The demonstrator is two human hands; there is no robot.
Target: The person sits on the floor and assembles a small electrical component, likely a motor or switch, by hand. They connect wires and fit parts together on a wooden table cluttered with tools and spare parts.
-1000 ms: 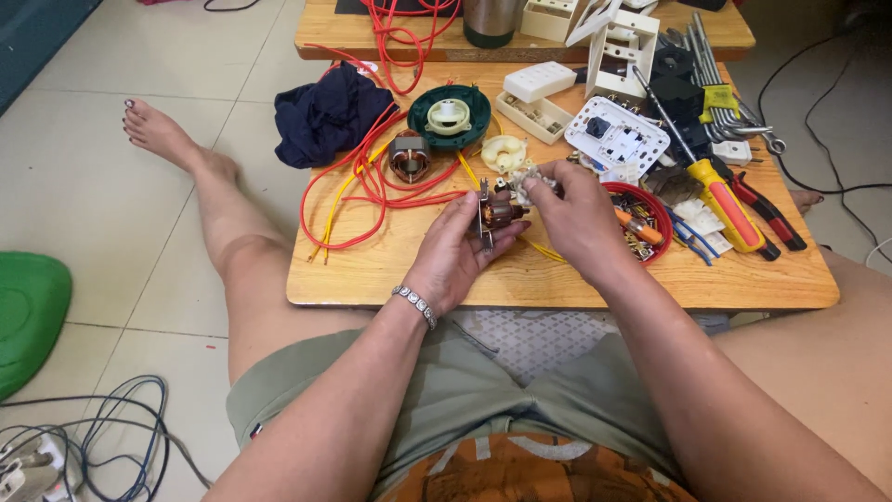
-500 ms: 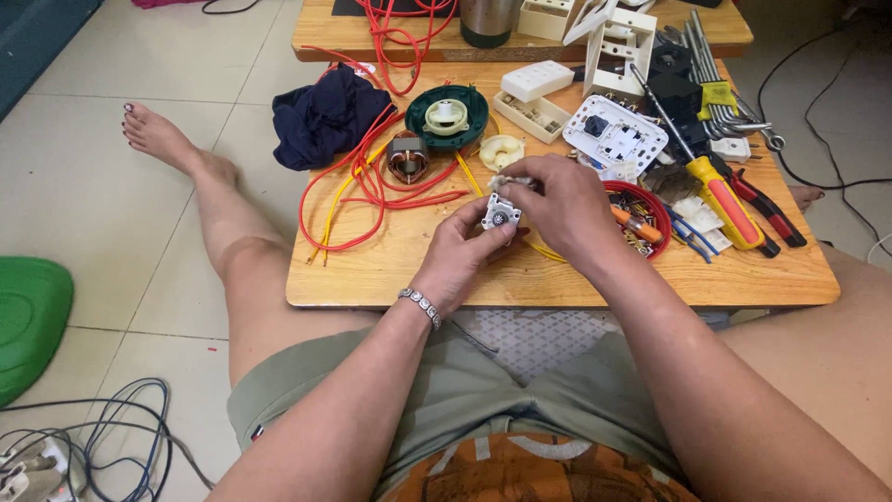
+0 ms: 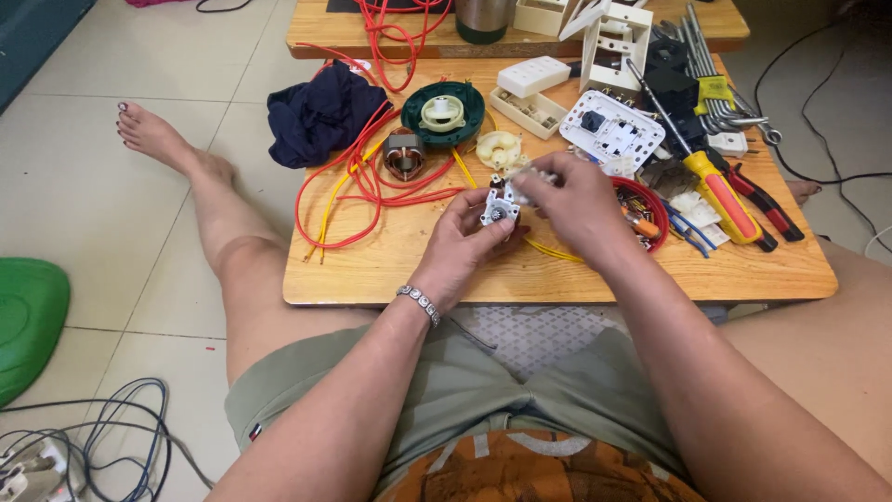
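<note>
far to the left of the fingers, a green plastic thing [image 3: 28,325] lies on the tiled floor, with a bundle of grey cables [image 3: 102,437] below it. nearer in, a dark blue cloth [image 3: 316,116] sits at the left end of the low wooden table [image 3: 372,270], and loops of red wire [image 3: 362,181] spread from it toward the hands, a yellow wire [image 3: 336,191] running among them. a small motor core with copper windings [image 3: 403,156] stands among the loops, up and to the left of the fingers, and a round green housing [image 3: 443,113] with a cream disc in it lies beyond that.

the left hand [image 3: 469,237], a silver bracelet [image 3: 419,302] at its wrist, has its fingers clamped around a small white mechanical part [image 3: 500,208], held just above the table near its middle. the right hand [image 3: 571,204] meets it from the right, fingers pinched together on the top of the same part.

just right of the fingers lies a red round tray [image 3: 655,209] of small bits. above it rests a white switch plate [image 3: 611,130]. further right is a screwdriver with a yellow and red handle [image 3: 725,195], then red-handled pliers [image 3: 767,206], and a set of metal hex keys [image 3: 720,93] near the far corner.
</note>
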